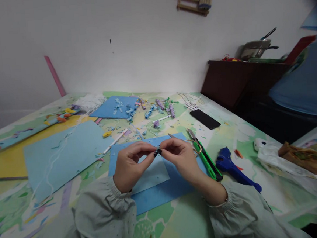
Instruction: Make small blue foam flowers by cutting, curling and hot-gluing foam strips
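Observation:
My left hand (134, 162) and my right hand (180, 156) meet fingertip to fingertip in the middle of the view. Both are closed in a pinch, thumbs against index fingers, on a tiny piece too small to name. Beneath them lie a light blue sheet (155, 175) and a larger blue sheet (165, 197). Gold-handled scissors (197, 147) show partly behind my right hand. Beside that hand rests a green utility knife (206, 159). Further right is a blue glue gun (233, 168).
Small figures of twisted blue, purple and green strips (159, 106) lie toward the wall. A black phone (205, 119) is at right, a white pen (115, 141) at left. White yarn (90, 102) sits behind a pale blue sheet (67, 153). A person in blue (302, 80) is at far right.

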`<state>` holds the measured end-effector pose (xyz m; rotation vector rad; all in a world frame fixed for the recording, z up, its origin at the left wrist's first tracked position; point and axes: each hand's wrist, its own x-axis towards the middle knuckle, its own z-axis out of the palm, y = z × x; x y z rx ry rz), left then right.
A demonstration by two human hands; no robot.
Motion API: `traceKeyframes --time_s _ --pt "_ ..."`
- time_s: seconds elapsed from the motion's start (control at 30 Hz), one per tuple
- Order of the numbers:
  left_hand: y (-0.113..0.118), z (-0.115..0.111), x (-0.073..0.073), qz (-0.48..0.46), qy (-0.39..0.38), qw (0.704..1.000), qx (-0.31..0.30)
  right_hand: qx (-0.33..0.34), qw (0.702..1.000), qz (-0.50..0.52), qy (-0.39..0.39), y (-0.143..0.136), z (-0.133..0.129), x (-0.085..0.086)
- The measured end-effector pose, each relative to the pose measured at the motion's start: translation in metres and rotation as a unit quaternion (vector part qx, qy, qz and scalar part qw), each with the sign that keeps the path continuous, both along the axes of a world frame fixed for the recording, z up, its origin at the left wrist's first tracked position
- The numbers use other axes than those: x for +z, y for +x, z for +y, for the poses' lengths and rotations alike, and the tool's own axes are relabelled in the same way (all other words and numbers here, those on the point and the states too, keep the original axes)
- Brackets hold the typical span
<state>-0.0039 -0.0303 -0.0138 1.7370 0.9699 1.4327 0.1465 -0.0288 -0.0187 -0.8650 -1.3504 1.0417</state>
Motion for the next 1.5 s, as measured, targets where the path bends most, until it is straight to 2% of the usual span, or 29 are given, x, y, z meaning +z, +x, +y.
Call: traceKeyframes --time_s 0.3,0.97,1.5 --pt "0.0012 0.0034 -0.0036 -0.052 -0.107 0.993 -0.012 0.007 1.000 0.021 -0.006 -0.0013 0.0000 -0.0006" --pt "0.0017 0.0035 -0.0036 -0.065 -0.153 0.984 -0.057 0.009 0.999 0.033 0.013 -0.0023 0.0013 -0.0018" --pt "0.0013 0.0038 -0.0044 -0.042 -0.142 0.987 -0.059 0.012 0.999 0.028 0.013 -0.0020 0.0033 -0.0059"
